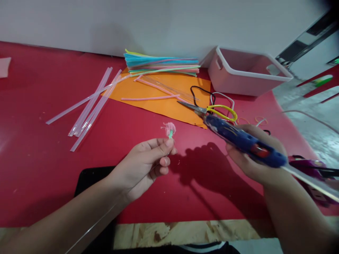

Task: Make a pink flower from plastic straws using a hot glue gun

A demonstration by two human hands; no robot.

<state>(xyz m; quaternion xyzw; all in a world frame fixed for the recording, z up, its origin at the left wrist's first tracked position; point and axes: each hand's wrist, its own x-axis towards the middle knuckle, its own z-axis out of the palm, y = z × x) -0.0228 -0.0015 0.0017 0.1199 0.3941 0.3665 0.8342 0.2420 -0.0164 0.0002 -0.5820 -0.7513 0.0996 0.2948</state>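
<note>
My left hand (144,158) pinches a small fuzzy pink flower (170,127) with a short green base, held upright between thumb and forefinger above the red table. A thin clear strand (90,228) shows along the left forearm. Wrapped in my right hand (249,165) is a blue hot glue gun (235,138) with a red part on its side; a whitish glue stick (309,180) sticks out of its back end. Its nozzle points to the upper left, apart from the flower. Just beyond the nozzle lie scissors (222,111) with yellow handles, open-bladed on an orange sheet (159,109).
Pipe cleaners (161,63) in several colours are stacked at the back. Clear pinkish glue sticks (92,102) lie crossed on the left. A pink bin (238,77) stands back right. Rubber bands (261,120), a purple power strip (316,190) and a black flat object (92,176) lie around the table (39,158).
</note>
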